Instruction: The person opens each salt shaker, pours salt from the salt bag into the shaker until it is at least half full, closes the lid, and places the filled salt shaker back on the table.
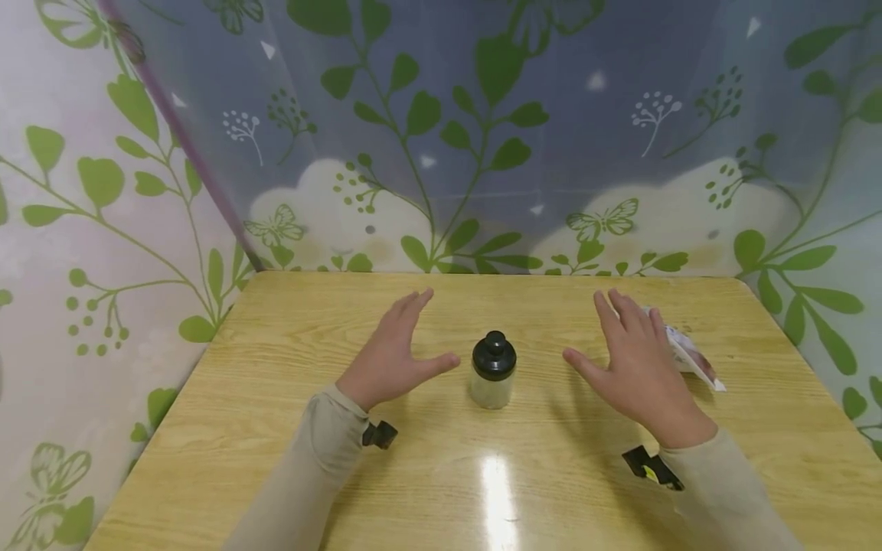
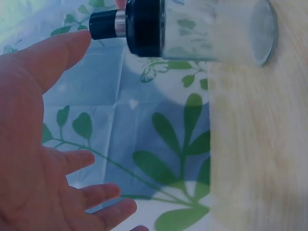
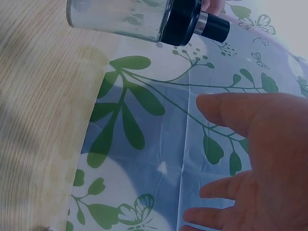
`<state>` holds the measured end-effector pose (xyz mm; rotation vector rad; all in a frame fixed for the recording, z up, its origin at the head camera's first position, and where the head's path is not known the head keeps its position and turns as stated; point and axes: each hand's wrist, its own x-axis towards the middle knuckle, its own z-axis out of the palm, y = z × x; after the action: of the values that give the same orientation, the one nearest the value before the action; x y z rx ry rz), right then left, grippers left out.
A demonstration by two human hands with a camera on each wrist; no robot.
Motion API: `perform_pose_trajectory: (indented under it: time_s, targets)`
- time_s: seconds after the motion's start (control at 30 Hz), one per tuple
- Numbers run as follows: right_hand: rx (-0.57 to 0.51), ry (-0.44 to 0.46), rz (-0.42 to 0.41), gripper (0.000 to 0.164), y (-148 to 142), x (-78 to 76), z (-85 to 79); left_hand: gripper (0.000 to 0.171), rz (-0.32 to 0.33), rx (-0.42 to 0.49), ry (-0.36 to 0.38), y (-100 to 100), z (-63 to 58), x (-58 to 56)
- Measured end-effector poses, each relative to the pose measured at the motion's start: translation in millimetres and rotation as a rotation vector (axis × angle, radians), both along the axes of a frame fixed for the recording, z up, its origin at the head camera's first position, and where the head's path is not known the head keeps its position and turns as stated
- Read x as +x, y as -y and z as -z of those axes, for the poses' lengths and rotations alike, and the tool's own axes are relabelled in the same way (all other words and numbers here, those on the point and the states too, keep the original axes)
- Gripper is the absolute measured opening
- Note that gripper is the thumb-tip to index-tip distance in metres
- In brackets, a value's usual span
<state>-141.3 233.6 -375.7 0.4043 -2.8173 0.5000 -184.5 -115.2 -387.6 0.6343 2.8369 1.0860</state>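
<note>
A clear glass jar (image 1: 492, 389) with a black lid and a black knob on top stands upright on the wooden table. To its left my left hand (image 1: 388, 353) is held in the air, fingers extended and thumb pointing toward the jar without holding it. On the other side hovers my right hand (image 1: 637, 371), fingers spread and nothing in its grasp. The left wrist view shows the jar (image 2: 211, 33) sideways above the spread left hand (image 2: 62, 144). In the right wrist view, the jar (image 3: 120, 19) lies beyond the right hand's (image 3: 264, 149) thumb.
Partly behind my right hand lies a white printed packet (image 1: 692, 360) on the table. The wooden table (image 1: 427, 490) ends at a patterned cloth wall (image 1: 441, 153) with green leaves and butterflies. Small black devices (image 1: 380, 435) sit at both wrists.
</note>
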Motion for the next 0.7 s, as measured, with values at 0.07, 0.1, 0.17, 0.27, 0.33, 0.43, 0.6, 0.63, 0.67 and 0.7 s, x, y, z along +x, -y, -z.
perform_pose_trajectory:
  time_s: [0.07, 0.1, 0.17, 0.27, 0.33, 0.43, 0.6, 0.63, 0.67, 0.7]
  targets:
    - [-0.003, 0.007, 0.000, 0.093, 1, 0.2, -0.7, 0.105, 0.010, 0.025, 0.029, -2, 1.8, -0.7]
    - [-0.004, 0.009, -0.001, 0.092, 1, 0.2, -0.8, 0.105, 0.016, 0.039, 0.043, -2, 2.6, -0.9]
    - [-0.003, 0.013, -0.001, 0.092, 2, 0.5, -1.6, 0.106, 0.026, 0.071, 0.067, -5, 4.0, -1.2]
    - [-0.004, 0.020, -0.001, 0.091, 3, 0.7, -3.1, 0.107, 0.039, 0.110, 0.082, -8, 5.9, -0.9]
    - [-0.004, 0.026, -0.003, 0.091, 3, 0.4, -4.1, 0.107, 0.052, 0.131, 0.079, -9, 6.7, -0.1]
    - [-0.009, 0.037, -0.010, 0.090, 5, -0.2, -4.9, 0.104, 0.062, 0.144, 0.075, -11, 8.3, 0.9]
    - [-0.016, 0.038, -0.024, 0.087, 6, 0.1, -6.4, 0.105, 0.087, 0.165, 0.084, -14, 11.0, 2.0]
    - [-0.020, 0.047, -0.025, 0.087, 7, 0.7, -6.7, 0.106, 0.092, 0.170, 0.087, -15, 12.2, 2.1]
    - [-0.025, 0.055, -0.023, 0.087, 7, 1.2, -6.8, 0.107, 0.096, 0.179, 0.092, -17, 13.5, 2.2]
    - [-0.029, 0.064, -0.022, 0.087, 7, 1.8, -6.6, 0.109, 0.097, 0.184, 0.099, -18, 15.2, 2.1]
